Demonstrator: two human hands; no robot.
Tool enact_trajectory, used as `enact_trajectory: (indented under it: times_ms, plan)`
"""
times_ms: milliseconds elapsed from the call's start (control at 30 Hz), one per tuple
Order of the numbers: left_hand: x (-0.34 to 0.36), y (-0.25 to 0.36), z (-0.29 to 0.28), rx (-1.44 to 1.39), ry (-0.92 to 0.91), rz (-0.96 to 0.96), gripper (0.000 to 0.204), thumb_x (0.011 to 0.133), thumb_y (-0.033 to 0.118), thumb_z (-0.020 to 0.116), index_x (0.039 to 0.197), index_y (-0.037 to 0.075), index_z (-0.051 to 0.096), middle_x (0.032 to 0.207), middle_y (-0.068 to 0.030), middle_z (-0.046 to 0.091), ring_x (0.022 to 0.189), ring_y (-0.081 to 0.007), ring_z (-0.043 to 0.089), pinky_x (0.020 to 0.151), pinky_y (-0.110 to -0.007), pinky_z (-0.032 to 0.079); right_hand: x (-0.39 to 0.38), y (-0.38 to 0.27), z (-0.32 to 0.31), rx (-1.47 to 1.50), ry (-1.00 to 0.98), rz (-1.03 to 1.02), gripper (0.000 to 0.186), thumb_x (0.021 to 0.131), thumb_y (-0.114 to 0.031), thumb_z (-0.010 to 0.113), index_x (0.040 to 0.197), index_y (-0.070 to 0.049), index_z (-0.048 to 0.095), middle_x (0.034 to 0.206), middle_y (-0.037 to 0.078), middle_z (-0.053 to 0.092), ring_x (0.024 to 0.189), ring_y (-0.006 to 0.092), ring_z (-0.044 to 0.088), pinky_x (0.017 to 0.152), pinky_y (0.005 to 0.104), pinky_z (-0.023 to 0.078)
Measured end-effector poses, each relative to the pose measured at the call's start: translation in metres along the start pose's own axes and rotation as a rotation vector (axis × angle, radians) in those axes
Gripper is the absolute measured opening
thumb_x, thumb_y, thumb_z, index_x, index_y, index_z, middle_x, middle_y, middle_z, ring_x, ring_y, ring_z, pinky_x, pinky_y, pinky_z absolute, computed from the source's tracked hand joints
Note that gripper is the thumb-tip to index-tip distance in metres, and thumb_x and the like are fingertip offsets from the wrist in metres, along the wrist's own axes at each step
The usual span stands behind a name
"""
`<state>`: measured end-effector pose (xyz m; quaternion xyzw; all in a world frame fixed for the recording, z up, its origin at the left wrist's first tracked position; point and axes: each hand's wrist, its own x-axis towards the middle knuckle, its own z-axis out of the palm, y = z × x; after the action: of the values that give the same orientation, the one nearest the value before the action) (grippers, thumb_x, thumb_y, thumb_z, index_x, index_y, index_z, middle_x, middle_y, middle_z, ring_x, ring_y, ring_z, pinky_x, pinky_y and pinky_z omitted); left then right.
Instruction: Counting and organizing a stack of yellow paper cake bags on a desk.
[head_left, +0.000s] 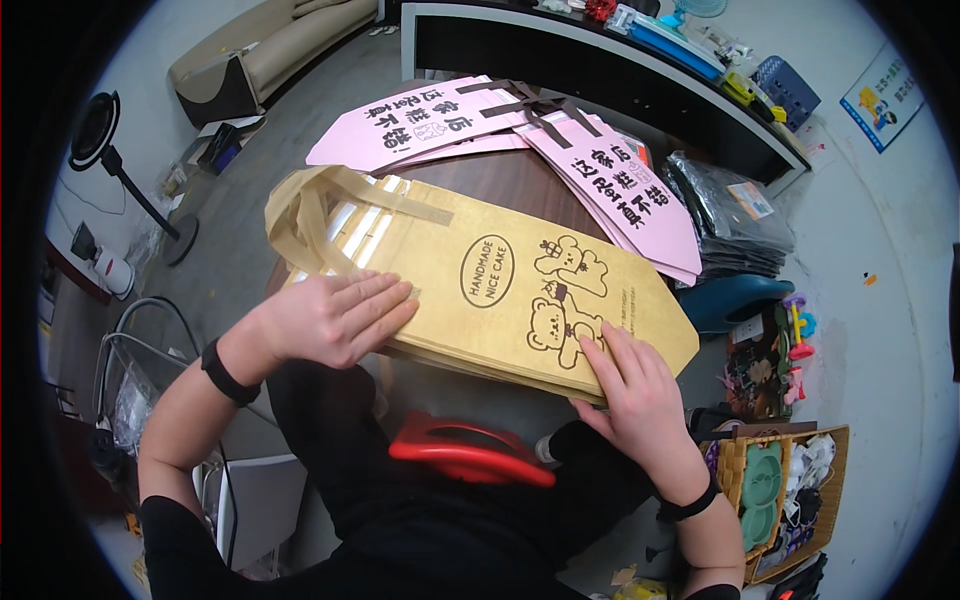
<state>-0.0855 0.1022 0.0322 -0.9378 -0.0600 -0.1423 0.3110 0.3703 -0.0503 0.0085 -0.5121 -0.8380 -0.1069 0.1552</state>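
A stack of flat gold paper bags (pixel 480 345) lies slantwise on the table in front of me, with a printed oval and cartoon bears on the top one. Tan ribbon handles (pixel 320 215) loop up at its left end. My left hand (pixel 345 318) rests flat on the near left part of the stack, fingers straight and side by side, thumb hidden. At the near right edge, my right hand (pixel 635 385) has its fingers over the top bag and its thumb down at the side, holding the stack's edge.
Pink bags with dark ribbons (pixel 400 125) and another pink pile (pixel 620 185) lie beyond on the brown table (pixel 500 185). Plastic-wrapped dark packages (pixel 725 215) are at the right. A red stool (pixel 470 450) is below me; a wicker basket (pixel 750 470) stands at the lower right.
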Motion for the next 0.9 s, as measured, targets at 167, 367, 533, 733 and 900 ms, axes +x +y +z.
enact_trajectory:
  times_ms: [167, 367, 533, 733, 900]
  plan:
    - [0.017, -0.034, -0.021, -0.007, 0.033, 0.012, 0.044, 0.109, 0.015, 0.076, 0.149, 0.000, 0.086, 0.133, -0.0187, 0.092, 0.122, -0.0315, 0.093, 0.108, -0.042, 0.078, 0.020, -0.002, -0.021, -0.051, 0.029, 0.042, 0.099, 0.080, -0.021, 0.103, 0.172, -0.011, 0.071, 0.159, 0.020, 0.072, 0.148, 0.0428, 0.072, 0.128, 0.0572, 0.058]
    - [0.009, -0.019, -0.014, -0.025, 0.026, -0.011, 0.037, 0.111, 0.017, 0.078, 0.145, 0.006, 0.087, 0.134, -0.0163, 0.092, 0.122, -0.0284, 0.093, 0.108, -0.039, 0.077, 0.012, 0.004, -0.002, -0.052, 0.000, 0.074, 0.100, 0.075, -0.018, 0.105, 0.169, -0.010, 0.073, 0.151, 0.019, 0.072, 0.139, 0.0436, 0.073, 0.122, 0.0562, 0.059]
    - [-0.002, 0.021, 0.009, -0.056, 0.086, -0.097, 0.034, 0.110, 0.022, 0.083, 0.144, 0.015, 0.087, 0.142, -0.0094, 0.089, 0.129, -0.0243, 0.089, 0.110, -0.035, 0.075, -0.010, -0.002, 0.024, 0.008, 0.051, 0.055, 0.095, 0.088, -0.042, 0.107, 0.170, -0.011, 0.074, 0.155, 0.021, 0.072, 0.142, 0.0442, 0.073, 0.124, 0.0609, 0.059]
    - [-0.012, 0.043, 0.016, -0.088, 0.053, -0.239, 0.034, 0.113, 0.023, 0.082, 0.146, 0.017, 0.085, 0.148, -0.0055, 0.086, 0.136, -0.0219, 0.085, 0.114, -0.038, 0.071, -0.023, 0.002, 0.039, -0.080, 0.072, 0.020, 0.096, 0.091, -0.053, 0.104, 0.174, -0.013, 0.073, 0.164, 0.022, 0.070, 0.149, 0.0439, 0.071, 0.130, 0.0646, 0.057]
    - [-0.011, 0.043, 0.018, -0.051, -0.042, -0.258, 0.040, 0.113, 0.028, 0.084, 0.151, 0.017, 0.082, 0.155, -0.0050, 0.083, 0.145, -0.0223, 0.080, 0.121, -0.043, 0.066, -0.023, 0.013, 0.044, -0.070, 0.115, 0.001, 0.096, 0.091, -0.054, 0.104, 0.172, -0.014, 0.075, 0.164, 0.021, 0.071, 0.149, 0.0436, 0.072, 0.130, 0.0647, 0.058]
